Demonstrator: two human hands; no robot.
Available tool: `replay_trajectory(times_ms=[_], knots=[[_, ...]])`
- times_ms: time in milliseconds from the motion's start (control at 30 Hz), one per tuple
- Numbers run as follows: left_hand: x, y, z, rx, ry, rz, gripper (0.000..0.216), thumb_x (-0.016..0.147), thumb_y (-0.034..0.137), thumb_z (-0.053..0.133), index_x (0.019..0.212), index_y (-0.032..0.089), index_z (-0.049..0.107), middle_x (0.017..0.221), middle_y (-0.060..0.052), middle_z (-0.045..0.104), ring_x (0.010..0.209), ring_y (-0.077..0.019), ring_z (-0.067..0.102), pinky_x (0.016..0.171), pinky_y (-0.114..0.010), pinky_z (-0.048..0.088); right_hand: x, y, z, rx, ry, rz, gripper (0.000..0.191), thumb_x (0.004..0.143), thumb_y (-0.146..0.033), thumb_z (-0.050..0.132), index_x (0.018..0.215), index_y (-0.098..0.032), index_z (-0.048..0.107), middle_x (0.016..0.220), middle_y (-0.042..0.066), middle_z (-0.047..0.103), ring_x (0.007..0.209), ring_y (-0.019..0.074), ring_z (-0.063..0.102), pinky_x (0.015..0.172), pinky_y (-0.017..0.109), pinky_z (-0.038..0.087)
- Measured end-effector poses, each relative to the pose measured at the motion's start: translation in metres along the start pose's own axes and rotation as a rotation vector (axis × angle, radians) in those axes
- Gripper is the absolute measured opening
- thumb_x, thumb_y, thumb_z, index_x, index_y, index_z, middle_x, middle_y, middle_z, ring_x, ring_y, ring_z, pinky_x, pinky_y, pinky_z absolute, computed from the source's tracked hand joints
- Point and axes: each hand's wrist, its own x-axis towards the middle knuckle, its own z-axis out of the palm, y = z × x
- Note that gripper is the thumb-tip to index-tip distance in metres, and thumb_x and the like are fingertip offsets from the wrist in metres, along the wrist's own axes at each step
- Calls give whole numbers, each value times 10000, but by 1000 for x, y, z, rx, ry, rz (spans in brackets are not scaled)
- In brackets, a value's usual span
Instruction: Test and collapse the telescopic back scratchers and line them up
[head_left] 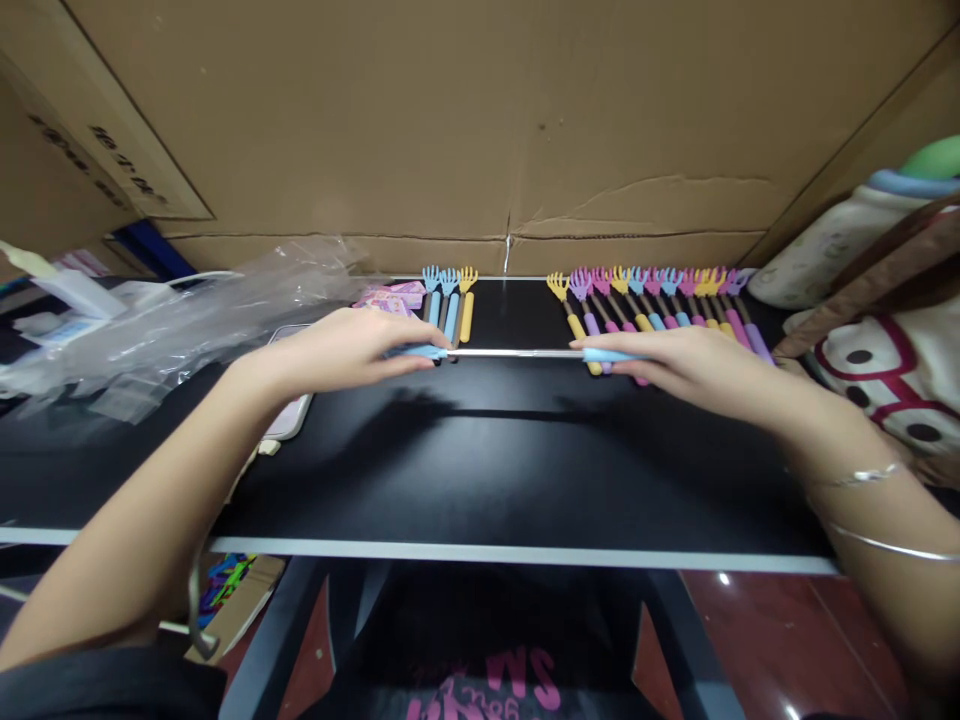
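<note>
Black table (480, 470), cardboard wall (480, 120) behind it. Person holds one telescopic back scratcher (517, 353) level, just above the tabletop and crosswise to the body. Left hand (352, 350) is closed over its blue left end; right hand (697, 365) pinches the blue sleeve at the other end, fingers laid flat along it. Bare metal rod shows between the hands, so it looks drawn out to length; cannot tell which end carries the claw. Step in hand, as I judge it: working the slide of this one piece, both ends gripped. Any further move calls for keeping both hands in line with the rod so the sections slide straight and do not bind. At the back edge lie a group of three scratchers (448, 300), left, and a long coloured row (652, 295), right. Crumpled plastic bag (187, 320) far left; patterned bag (885, 370) far right.
</note>
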Motion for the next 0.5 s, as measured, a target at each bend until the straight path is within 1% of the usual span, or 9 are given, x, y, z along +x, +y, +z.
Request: replay_trajectory(times_ms=[33, 100, 167, 233, 400, 500], knots=[[-1, -5, -3, -23, 3, -4, 383, 959, 473, 371, 1191, 281, 608, 1173, 16, 680, 1000, -158, 641, 837, -234, 460, -2, 8, -4, 27, -27, 27, 431, 972, -469, 347, 1281, -321, 609, 809, 1, 739, 625, 176, 647, 544, 263, 425], [-3, -11, -10, -69, 7, 5, 397, 948, 488, 384, 1166, 261, 626, 1166, 7, 682, 1005, -158, 636, 852, -232, 463, -5, 21, -11, 111, -90, 59, 453, 970, -504, 334, 1263, -303, 617, 776, 4, 722, 614, 167, 628, 572, 269, 453], [-5, -15, -15, -98, -10, 15, 399, 943, 483, 393, 1144, 243, 640, 1151, 0, 687, 993, -154, 637, 857, -226, 466, -7, 31, -18, 184, -157, 87, 466, 969, -518, 336, 1261, -284, 613, 813, 12, 720, 640, 153, 620, 604, 259, 467], [-6, -18, -19, -107, -26, 8, 392, 943, 474, 403, 1136, 233, 646, 1146, -4, 689, 984, -154, 638, 868, -229, 469, -9, 36, -23, 219, -187, 110, 474, 962, -524, 359, 1265, -264, 614, 874, 28, 724, 680, 145, 624, 630, 250, 470], [-15, -33, -24, -142, -34, 3, 390, 945, 475, 438, 1190, 239, 629, 1187, -16, 677, 1029, -167, 630, 907, -256, 475, -16, 45, -30, 273, -147, 159, 481, 945, -512, 417, 1236, -210, 652, 1095, 91, 715, 905, 180, 660, 771, 273, 488], [-21, -38, -28, -156, -34, -17, 426, 937, 513, 450, 1198, 230, 633, 1204, -24, 674, 1052, -171, 626, 932, -272, 480, -26, 57, -32, 298, -126, 203, 493, 917, -528, 466, 1222, -203, 675, 1113, 114, 716, 955, 205, 668, 791, 297, 498]])
